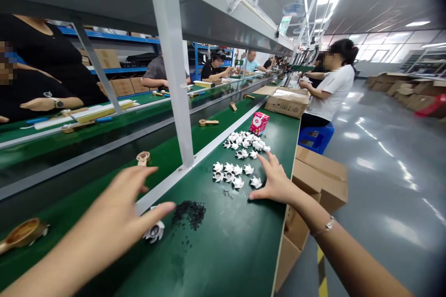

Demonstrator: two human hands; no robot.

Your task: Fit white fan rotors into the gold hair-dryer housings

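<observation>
My left hand hovers over the green bench with fingers spread, holding nothing, right above a white fan-shaped plastic part. A heap of tiny black pieces lies just to its right. My right hand rests flat and open on the bench, fingertips beside a small cluster of white fan parts. A larger pile of the same white parts lies farther along, near a pink box.
A grey upright post stands between my hands. Wooden-coloured parts ride the conveyor belt on the left. Cardboard boxes sit beside the bench's right edge. Several people work along the line; one in white sits ahead.
</observation>
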